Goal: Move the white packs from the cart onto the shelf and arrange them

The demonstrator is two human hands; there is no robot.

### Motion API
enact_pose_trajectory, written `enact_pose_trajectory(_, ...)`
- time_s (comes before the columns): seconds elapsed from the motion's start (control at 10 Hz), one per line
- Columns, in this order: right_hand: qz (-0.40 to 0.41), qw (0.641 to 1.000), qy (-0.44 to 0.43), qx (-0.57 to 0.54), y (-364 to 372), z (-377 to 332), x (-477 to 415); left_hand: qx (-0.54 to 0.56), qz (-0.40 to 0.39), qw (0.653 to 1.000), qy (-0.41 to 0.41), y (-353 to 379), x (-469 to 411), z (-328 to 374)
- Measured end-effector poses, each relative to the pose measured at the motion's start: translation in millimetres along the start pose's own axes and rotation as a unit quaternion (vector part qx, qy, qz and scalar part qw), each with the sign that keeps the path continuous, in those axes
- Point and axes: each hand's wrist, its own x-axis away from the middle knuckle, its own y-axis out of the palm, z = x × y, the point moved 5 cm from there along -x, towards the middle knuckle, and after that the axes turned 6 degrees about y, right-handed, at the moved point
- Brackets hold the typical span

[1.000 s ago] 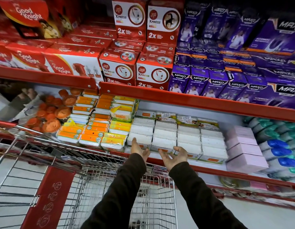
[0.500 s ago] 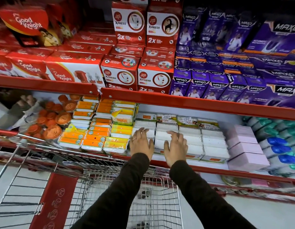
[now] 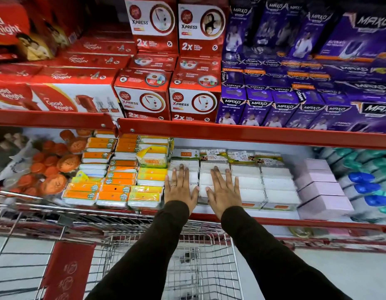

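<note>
Several white packs [image 3: 261, 185] lie in neat rows on the middle shelf [image 3: 274, 220], under a red rail. My left hand [image 3: 180, 187] rests flat, palm down and fingers spread, on the leftmost row of white packs. My right hand [image 3: 223, 190] lies flat on the row beside it, fingers spread as well. Neither hand holds anything. The wire cart [image 3: 187, 267] stands right below my arms; the part of its basket that I see holds no packs.
Orange and yellow packs [image 3: 114, 180] sit left of the white ones, with orange round items [image 3: 47, 169] further left. Pink boxes [image 3: 319, 191] and blue-capped bottles [image 3: 367, 187] fill the right. Red boxes [image 3: 144, 94] and purple boxes [image 3: 296, 94] crowd the shelf above.
Both hands have moved forward from the shelf's front edge onto the tops of the white packs and turned palm down. The view has shifted closer.
</note>
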Motion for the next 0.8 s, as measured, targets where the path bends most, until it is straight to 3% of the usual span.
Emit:
enact_pose_trajectory(0.1,0.031,0.999,0.013,-0.016,-11.4,10.0,0.8,-0.013,0.001,1.0,0.006,-5.5,-0.3,11.0)
enact_pose_trajectory(0.2,0.064,0.994,0.086,-0.01,-28.0,53.9,1.2,0.006,-0.005,0.999,0.053,-9.2,-7.3,50.8)
enact_pose_trajectory(0.4,0.015,0.988,0.157,0.001,-24.2,125.6,-1.7,-0.003,-0.019,0.995,0.099,2.0,-14.3,102.9)
enact_pose_trajectory(0.7,-0.031,0.99,0.136,-0.018,-30.3,128.3,1.1,-0.018,-0.026,0.997,0.073,3.0,-11.1,106.8)
enact_pose_trajectory(0.8,-0.001,0.993,0.11,-0.036,-53.2,124.3,5.1,-0.01,0.014,0.998,0.057,-14.9,-4.0,115.4)
